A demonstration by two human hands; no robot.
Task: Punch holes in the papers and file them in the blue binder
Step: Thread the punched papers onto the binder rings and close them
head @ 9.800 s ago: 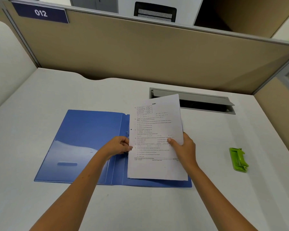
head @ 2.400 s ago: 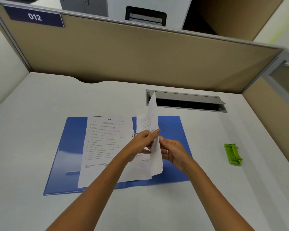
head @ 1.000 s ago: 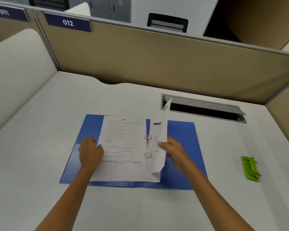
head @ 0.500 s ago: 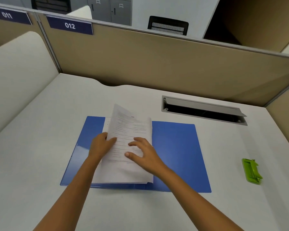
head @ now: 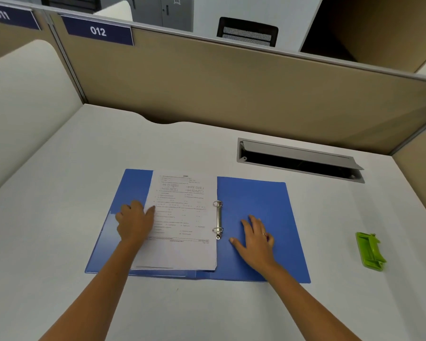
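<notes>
The blue binder (head: 261, 203) lies open and flat on the white desk. A stack of printed papers (head: 185, 217) rests on its left half, threaded on the two metal rings (head: 218, 219) at the spine. My left hand (head: 134, 222) lies flat on the papers' left edge, fingers spread, holding nothing. On the bare blue right cover rests my right hand (head: 255, 238), palm down with fingers apart. The green hole punch (head: 369, 251) sits on the desk far to the right, away from both hands.
A grey cable tray (head: 298, 159) with a raised lid is set into the desk behind the binder. Tan partition walls (head: 231, 89) close the back and right; a pale panel closes the left.
The lifted sheet has been laid flat on the left stack. My right hand moved off the papers onto the right cover. My left hand stays at the papers' left edge.
</notes>
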